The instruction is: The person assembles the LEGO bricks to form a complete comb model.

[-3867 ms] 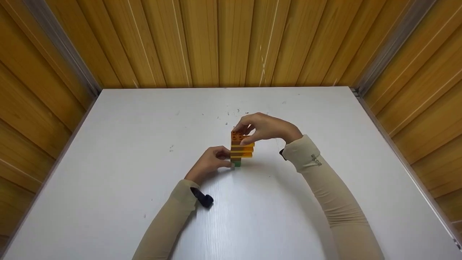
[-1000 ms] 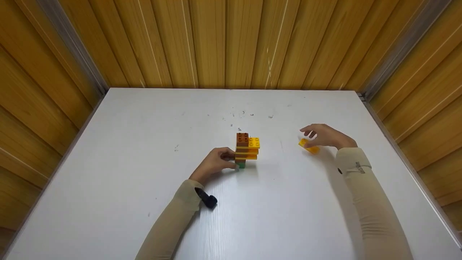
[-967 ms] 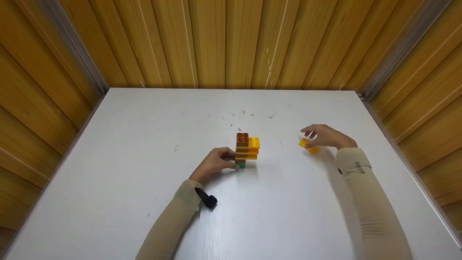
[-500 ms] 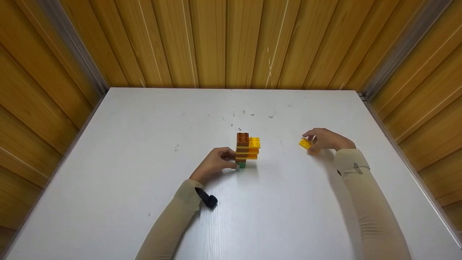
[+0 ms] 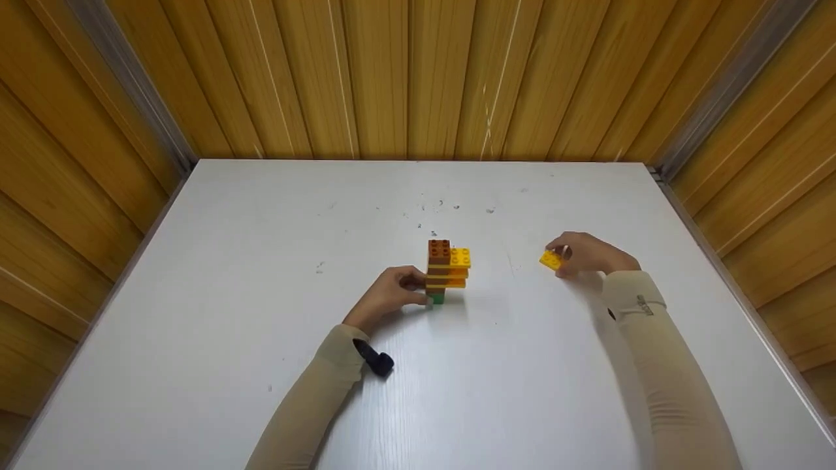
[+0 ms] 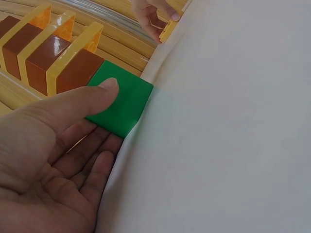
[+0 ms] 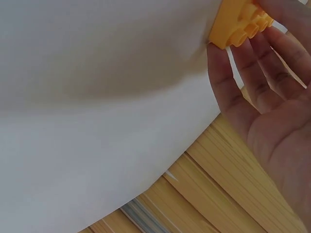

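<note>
A tower of toy building bricks stands upright mid-table, with a green brick (image 6: 124,99) at its base. Above it, brown bricks (image 5: 439,249) alternate with thin yellow bricks (image 5: 460,257) that jut out to the right. My left hand (image 5: 390,294) grips the green brick low on the tower, thumb on its near face in the left wrist view. Off to the right, my right hand (image 5: 588,253) pinches a loose yellow brick (image 5: 551,259) between thumb and fingers, at the tabletop. Its studs show in the right wrist view; part of it is covered by the thumb.
The white table (image 5: 261,261) carries small dark scuff marks behind the tower. Wood-patterned wall panels (image 5: 418,78) rise at the back and both sides. A dark wrist strap with a black camera (image 5: 377,360) sits on the left sleeve.
My right hand went from the tower's top to the loose yellow brick on the right, and its fingers have closed round it. The left hand keeps its grip on the tower.
</note>
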{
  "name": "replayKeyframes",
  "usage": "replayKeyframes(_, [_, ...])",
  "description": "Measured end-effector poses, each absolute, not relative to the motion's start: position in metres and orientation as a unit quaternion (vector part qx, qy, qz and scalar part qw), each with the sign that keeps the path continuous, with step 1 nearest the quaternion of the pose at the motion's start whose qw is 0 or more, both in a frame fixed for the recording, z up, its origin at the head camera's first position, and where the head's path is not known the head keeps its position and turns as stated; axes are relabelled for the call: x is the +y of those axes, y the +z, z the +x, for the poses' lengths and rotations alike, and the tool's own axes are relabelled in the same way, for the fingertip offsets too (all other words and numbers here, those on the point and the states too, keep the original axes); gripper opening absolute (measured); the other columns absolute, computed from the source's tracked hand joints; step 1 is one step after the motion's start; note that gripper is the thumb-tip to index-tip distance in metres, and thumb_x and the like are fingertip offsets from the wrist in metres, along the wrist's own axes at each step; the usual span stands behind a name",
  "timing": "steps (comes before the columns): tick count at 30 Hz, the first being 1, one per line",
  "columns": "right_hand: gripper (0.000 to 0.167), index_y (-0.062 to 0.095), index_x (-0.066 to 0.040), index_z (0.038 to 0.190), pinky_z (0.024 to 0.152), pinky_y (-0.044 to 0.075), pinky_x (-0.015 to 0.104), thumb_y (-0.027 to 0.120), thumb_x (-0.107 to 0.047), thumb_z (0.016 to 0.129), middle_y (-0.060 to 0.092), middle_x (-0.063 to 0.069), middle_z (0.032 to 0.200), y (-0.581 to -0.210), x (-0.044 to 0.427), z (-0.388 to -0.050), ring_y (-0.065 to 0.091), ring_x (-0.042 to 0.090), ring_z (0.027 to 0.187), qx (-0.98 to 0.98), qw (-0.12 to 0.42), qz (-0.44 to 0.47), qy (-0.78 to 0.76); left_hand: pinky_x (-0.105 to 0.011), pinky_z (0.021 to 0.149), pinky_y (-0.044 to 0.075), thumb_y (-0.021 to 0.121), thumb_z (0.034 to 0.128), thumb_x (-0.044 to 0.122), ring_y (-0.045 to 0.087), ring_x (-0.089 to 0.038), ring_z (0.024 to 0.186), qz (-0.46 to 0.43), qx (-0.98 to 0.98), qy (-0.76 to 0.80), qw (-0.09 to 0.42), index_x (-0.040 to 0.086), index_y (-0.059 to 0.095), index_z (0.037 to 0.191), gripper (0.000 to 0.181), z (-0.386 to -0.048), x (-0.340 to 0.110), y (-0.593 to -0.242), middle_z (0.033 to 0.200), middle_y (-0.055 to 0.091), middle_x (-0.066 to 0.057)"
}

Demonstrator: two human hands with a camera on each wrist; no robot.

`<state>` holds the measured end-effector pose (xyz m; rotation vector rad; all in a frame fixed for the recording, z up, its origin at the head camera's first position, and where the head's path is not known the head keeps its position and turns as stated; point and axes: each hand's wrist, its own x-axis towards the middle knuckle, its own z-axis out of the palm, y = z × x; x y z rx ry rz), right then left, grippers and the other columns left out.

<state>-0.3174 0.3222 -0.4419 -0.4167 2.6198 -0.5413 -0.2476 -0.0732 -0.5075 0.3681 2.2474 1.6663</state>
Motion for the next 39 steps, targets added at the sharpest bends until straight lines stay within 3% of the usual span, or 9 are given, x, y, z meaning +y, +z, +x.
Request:
replayKeyframes(13, [0.050, 0.060, -0.008, 0.129, 0.097, 0.043, 0.048, 0.073, -0.006, 0.081, 0.059, 0.016, 0.118, -0.445, 0.320, -0.320, 0.053, 0.030, 0.107, 0.945, 0.203, -0.150, -0.209, -0.037, 0.100, 0.047, 0.077, 0.0757, 0.001, 0.063, -0.023, 0.110, 0.117, 0.788, 0.582, 0.165, 0.006, 0.067, 0.109, 0.035, -0.247, -0.072, -0.508, 0.116, 0.068, -0.011])
replayKeyframes(39, [0.045, 0.062, -0.002, 0.125, 0.097, 0.044, 0.050, 0.073, -0.004, 0.081, 0.062, 0.012, 0.116, -0.441, 0.306, -0.323, 0.054, 0.031, 0.110, 0.929, 0.184, -0.233, -0.219, -0.033, 0.101, 0.047, 0.080, 0.0742, 0.006, 0.064, -0.017, 0.107, 0.122, 0.790, 0.578, 0.165, 0.010, 0.068, 0.106, 0.034, -0.248, -0.073, -0.507, 0.112, 0.069, -0.005])
